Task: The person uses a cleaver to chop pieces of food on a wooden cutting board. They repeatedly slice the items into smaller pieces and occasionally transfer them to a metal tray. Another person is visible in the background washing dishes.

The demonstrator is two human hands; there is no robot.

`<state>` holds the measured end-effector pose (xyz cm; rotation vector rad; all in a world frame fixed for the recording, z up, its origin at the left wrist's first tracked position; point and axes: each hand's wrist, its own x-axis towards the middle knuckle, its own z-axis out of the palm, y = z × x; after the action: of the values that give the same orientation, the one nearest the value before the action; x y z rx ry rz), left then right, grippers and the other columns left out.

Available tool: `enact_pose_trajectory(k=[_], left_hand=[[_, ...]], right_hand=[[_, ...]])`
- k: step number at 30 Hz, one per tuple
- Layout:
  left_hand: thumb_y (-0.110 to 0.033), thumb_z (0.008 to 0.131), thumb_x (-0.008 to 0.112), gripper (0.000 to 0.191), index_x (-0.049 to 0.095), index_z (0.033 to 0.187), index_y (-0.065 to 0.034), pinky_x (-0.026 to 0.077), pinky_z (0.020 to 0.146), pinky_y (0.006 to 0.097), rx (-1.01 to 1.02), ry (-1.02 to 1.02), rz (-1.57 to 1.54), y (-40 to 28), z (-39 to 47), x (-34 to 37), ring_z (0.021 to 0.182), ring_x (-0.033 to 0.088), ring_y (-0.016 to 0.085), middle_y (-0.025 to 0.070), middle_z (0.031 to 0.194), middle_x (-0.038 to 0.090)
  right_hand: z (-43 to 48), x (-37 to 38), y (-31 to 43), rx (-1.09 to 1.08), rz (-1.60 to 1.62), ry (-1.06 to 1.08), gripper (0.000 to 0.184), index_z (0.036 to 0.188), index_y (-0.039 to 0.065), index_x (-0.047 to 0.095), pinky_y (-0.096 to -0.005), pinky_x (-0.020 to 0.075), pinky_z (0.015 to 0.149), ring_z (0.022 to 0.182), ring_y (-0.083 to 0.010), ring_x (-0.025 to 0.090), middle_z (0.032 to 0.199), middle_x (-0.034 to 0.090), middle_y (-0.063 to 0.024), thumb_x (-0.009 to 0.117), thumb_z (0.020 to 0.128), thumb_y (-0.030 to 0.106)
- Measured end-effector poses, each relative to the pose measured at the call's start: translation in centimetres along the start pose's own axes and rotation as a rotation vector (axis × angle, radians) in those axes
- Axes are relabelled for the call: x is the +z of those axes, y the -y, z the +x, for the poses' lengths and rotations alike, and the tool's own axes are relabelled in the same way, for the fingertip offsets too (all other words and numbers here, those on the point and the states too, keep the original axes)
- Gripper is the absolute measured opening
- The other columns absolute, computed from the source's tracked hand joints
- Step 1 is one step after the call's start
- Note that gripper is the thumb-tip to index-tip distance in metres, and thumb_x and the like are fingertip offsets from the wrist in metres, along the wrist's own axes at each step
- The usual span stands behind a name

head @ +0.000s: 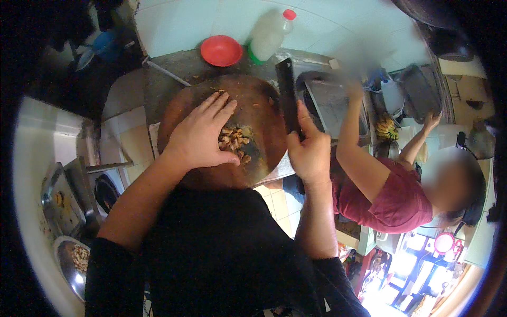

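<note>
A large round wooden chopping board (261, 123) lies before me, with a small heap of chopped brown pieces (233, 139) near its middle. My left hand (202, 136) is on the board, palm down, its thumb apart from the fingers and curved around the heap's left and near sides. It holds nothing. At the board's right edge, my right hand (311, 150) grips a dark broad-bladed knife (287, 95), probably a cleaver. The blade points away from me, to the right of the heap, and its handle is mostly hidden in my fist.
Behind the board are a red bowl (221, 50) and a red-capped plastic bottle (269, 39). To the right, a person in a maroon shirt (384, 198) reaches over a rectangular basin (336, 103) and holds a dark pan (420, 93). A metal bowl of pieces (80, 257) stands lower left.
</note>
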<state>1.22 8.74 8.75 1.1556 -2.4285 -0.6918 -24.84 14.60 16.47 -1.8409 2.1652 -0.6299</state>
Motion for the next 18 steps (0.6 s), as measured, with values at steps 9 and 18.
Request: enact_pose_trajectory(k=[9, 18], left_hand=[[-0.052, 0.058, 0.107, 0.153, 0.024, 0.171, 0.0077, 0.031, 0.137, 0.0505, -0.165, -0.031, -0.004, -1.6, 0.6, 0.4, 0.167, 0.029, 0.048, 0.0327, 0.177, 0.033], [-0.033, 0.081, 0.091, 0.054, 0.076, 0.128, -0.0096, 0.045, 0.118, 0.053, 0.338, -0.024, 0.009, -2.0, 0.6, 3.0, 0.137, 0.056, 0.038, 0.0118, 0.141, 0.064]], right_hand=[[-3.5, 3.0, 0.6, -0.071, 0.277, 0.182, 0.07, 0.16, 0.009, 0.063, -0.0392, 0.0605, 0.103, 0.117, -0.0292, 0.079, 0.129, 0.078, -0.025, 0.066, 0.09, 0.001], [-2.8, 1.1, -3.4, 0.303, 0.728, 0.362, 0.076, 0.168, 0.004, 0.052, -0.0255, 0.0548, 0.068, 0.076, -0.0055, 0.065, 0.117, 0.079, -0.0051, 0.057, 0.092, -0.006]])
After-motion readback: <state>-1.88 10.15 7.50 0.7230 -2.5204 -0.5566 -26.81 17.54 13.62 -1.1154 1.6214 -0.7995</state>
